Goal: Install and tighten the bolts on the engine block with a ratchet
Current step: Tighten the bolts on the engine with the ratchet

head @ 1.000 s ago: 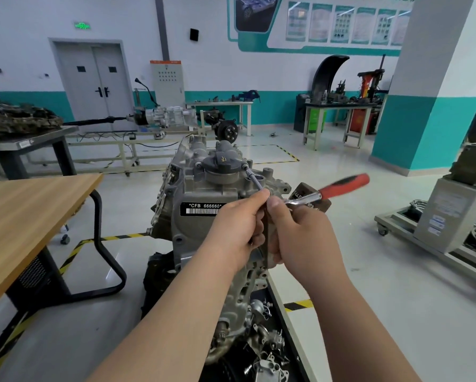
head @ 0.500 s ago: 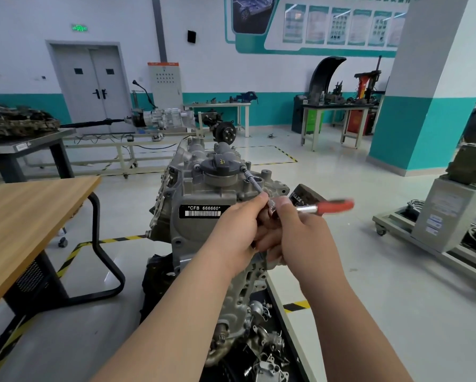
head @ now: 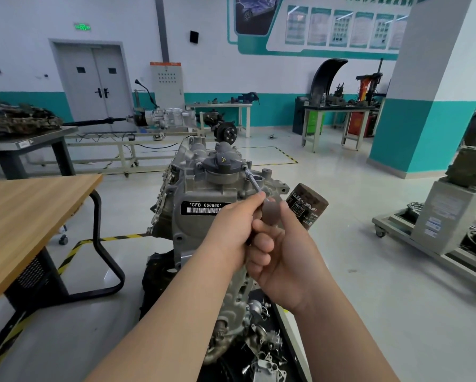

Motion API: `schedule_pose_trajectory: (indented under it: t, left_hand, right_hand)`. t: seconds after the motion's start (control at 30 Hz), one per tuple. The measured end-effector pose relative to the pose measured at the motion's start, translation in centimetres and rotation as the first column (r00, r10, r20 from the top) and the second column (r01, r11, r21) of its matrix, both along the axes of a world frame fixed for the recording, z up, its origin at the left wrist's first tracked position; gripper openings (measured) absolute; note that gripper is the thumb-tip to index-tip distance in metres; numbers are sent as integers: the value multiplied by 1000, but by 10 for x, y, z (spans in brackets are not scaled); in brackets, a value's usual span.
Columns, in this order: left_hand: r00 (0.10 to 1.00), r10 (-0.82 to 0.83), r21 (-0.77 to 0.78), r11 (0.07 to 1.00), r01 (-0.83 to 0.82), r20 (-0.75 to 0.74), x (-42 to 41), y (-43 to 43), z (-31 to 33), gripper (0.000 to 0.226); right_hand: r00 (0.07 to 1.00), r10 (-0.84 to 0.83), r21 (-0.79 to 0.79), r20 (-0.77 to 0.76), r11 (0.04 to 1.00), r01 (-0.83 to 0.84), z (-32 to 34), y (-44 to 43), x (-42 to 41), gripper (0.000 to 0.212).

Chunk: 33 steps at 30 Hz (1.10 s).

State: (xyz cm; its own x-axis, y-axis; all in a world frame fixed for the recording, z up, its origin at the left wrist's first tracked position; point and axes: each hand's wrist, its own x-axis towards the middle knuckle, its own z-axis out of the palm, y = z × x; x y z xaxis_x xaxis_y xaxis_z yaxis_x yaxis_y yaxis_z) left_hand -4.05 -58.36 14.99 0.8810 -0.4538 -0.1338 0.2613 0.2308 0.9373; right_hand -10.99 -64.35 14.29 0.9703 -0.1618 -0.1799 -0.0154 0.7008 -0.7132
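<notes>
**A:** Where is the bolt now?

**B:** The bolt (head: pixel 243 167) sits on top of the engine block (head: pixel 201 188), just beside the oil filler cap (head: pixel 221 164). The extension bar (head: pixel 252 180) slopes from it down to the hands.

**A:** What do the fingers hold?

**B:** The left hand (head: pixel 231 232) pinches the lower end of the bar with curled fingers (head: pixel 252 202), I think to keep it straight on the bolt. The right hand (head: pixel 283 260) is closed around the ratchet (head: pixel 270 215). The ratchet shows only as a grey blur, and its handle is hidden.

**A:** So the bolt is apart from the fingers?

**B:** Yes, it is above and behind them, and only the bar joins them. The oil filter (head: pixel 307 206) is just to the right of the hands.
</notes>
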Motion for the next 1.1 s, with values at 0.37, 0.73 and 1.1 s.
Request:
schedule_pose_trajectory:
  t: [0.37,0.73,1.1]
  left_hand:
    - [997,68,-36,997,-69,-26,3,-3,-2,34]
    - [997,-41,-5,999,41,-64,0,0,3,36]
    - [999,-9,11,1000,9,-33,9,-2,2,42]
  right_hand:
    - [836,-419,-934,355,-131,331,4,-17,0,49]
    - [999,38,102,-26,994,-35,2,-6,-1,42]
    - [992,108,388,72,913,-128,-2,1,4,41]
